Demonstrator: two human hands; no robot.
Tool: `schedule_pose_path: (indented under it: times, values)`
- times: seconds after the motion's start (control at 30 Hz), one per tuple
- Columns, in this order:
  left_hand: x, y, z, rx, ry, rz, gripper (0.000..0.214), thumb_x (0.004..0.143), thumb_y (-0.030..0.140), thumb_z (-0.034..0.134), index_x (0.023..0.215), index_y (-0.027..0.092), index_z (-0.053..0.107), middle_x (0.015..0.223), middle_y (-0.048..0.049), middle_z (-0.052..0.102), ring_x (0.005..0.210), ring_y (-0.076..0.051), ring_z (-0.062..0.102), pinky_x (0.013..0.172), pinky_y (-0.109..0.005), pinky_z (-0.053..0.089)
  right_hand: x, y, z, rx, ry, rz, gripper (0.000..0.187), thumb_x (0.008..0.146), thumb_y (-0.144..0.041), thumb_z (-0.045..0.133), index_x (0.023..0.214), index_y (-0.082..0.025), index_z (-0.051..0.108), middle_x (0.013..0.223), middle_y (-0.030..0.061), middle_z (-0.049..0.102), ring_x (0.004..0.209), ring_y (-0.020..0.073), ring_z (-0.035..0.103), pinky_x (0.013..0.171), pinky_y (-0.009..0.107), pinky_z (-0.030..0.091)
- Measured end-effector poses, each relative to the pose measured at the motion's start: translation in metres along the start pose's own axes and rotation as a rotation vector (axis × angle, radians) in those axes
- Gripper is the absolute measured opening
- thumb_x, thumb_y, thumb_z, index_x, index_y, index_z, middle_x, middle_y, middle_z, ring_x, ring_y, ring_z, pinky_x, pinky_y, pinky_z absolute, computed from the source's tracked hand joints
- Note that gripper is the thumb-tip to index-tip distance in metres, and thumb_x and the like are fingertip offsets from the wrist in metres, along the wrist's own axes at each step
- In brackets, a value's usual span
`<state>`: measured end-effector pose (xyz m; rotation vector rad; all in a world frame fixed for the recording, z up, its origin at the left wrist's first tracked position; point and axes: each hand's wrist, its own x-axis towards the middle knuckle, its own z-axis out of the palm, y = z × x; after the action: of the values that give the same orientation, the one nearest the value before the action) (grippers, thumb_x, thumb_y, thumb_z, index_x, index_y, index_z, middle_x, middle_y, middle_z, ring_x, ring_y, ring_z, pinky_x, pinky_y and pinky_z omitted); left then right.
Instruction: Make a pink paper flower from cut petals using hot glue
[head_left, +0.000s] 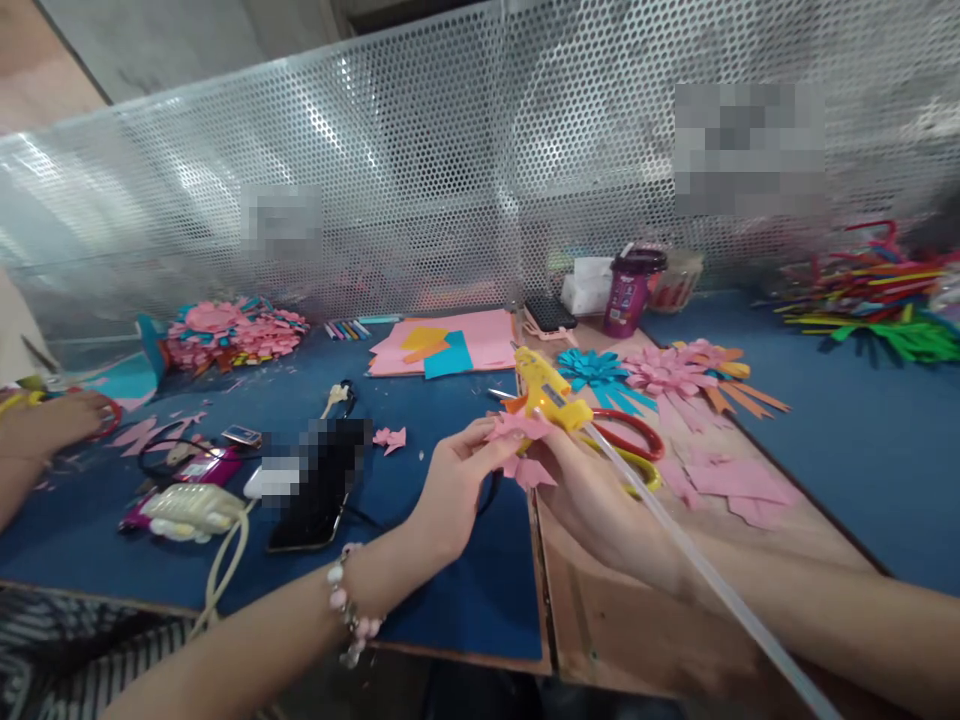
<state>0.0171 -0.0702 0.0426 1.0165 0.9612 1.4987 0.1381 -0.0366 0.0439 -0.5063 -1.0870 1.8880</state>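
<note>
My left hand (457, 485) pinches a folded pink paper piece (512, 428) between thumb and fingers. My right hand (592, 500) is closed around a yellow glue gun (553, 392), its nozzle pointing away from me. A long clear glue stick (705, 550) runs out of its back, over my right forearm. The fingers of both hands meet near the pink paper, and the gun partly covers it. Beyond my right hand lie scissors with red handles (643, 432) and yellow handles (646, 474). Blue (592, 366) and pink paper flowers (671, 370) lie further back.
A phone (319, 500), a cream case (191, 510) and keys (335, 398) lie to the left. Pink paper sheets (480, 335), a purple cup (630, 295) and a flower pile (232, 330) stand before the perforated metal screen (420, 170). Another person's hand (79, 420) is far left.
</note>
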Motion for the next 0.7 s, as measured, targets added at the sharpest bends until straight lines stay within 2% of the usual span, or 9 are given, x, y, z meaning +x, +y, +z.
schedule_pose_path:
  times: [0.13, 0.23, 0.33, 0.5, 0.63, 0.7]
  values:
    - [0.005, 0.001, -0.005, -0.142, 0.122, -0.039, 0.013, 0.071, 0.029, 0.078, 0.081, 0.021, 0.075, 0.089, -0.0026, 0.07, 0.084, -0.016, 0.064, 0.078, -0.027, 0.051, 0.005, 0.003, -0.003, 0.005, 0.127, -0.026, 0.024, 0.087, -0.036, 0.059, 0.104, -0.019, 0.061, 0.11, 0.0074, 0.069, 0.098, 0.0207, 0.064, 0.085, 0.033, 0.053]
    - [0.017, 0.003, -0.02, -0.18, 0.226, 0.01, 0.017, 0.069, 0.03, 0.081, 0.073, 0.019, 0.069, 0.074, 0.0012, 0.063, 0.067, -0.011, 0.059, 0.065, -0.024, 0.05, 0.008, 0.003, -0.006, 0.012, 0.105, -0.052, 0.025, 0.087, -0.04, 0.06, 0.101, -0.019, 0.06, 0.101, 0.0061, 0.071, 0.095, 0.0204, 0.066, 0.088, 0.036, 0.052]
    - [0.031, 0.004, -0.038, -0.134, 0.228, 0.085, 0.025, 0.074, 0.033, 0.077, 0.065, 0.016, 0.061, 0.062, 0.0028, 0.052, 0.063, -0.009, 0.054, 0.064, -0.023, 0.048, 0.008, 0.002, -0.011, -0.02, 0.081, -0.038, 0.024, 0.087, -0.04, 0.061, 0.093, -0.018, 0.061, 0.083, 0.0041, 0.071, 0.083, 0.0194, 0.067, 0.081, 0.034, 0.053]
    - [0.049, 0.004, -0.061, -0.08, 0.27, 0.09, 0.032, 0.074, 0.036, 0.076, 0.061, 0.016, 0.056, 0.063, 0.0022, 0.05, 0.064, -0.01, 0.052, 0.064, -0.024, 0.046, 0.004, 0.008, -0.018, -0.087, 0.116, 0.141, 0.031, 0.086, -0.045, 0.063, 0.098, -0.017, 0.062, 0.067, -0.0002, 0.065, 0.065, 0.0145, 0.064, 0.061, 0.025, 0.05]
    - [0.054, 0.0, -0.072, 0.047, 0.252, 0.125, 0.037, 0.077, 0.042, 0.073, 0.059, 0.016, 0.055, 0.063, 0.0005, 0.052, 0.063, -0.011, 0.051, 0.062, -0.024, 0.043, 0.0, 0.016, -0.019, -0.215, 0.144, 0.132, 0.04, 0.079, -0.052, 0.069, 0.096, -0.016, 0.063, 0.068, -0.0009, 0.063, 0.058, 0.0119, 0.06, 0.058, 0.025, 0.05]
    - [0.055, -0.002, -0.074, 0.068, 0.237, 0.114, 0.034, 0.078, 0.042, 0.071, 0.063, 0.016, 0.059, 0.064, 0.0003, 0.052, 0.064, -0.011, 0.05, 0.062, -0.024, 0.043, -0.004, 0.016, -0.018, -0.294, 0.159, 0.12, 0.043, 0.078, -0.055, 0.068, 0.096, -0.016, 0.064, 0.069, 0.0005, 0.065, 0.059, 0.013, 0.062, 0.057, 0.025, 0.05]
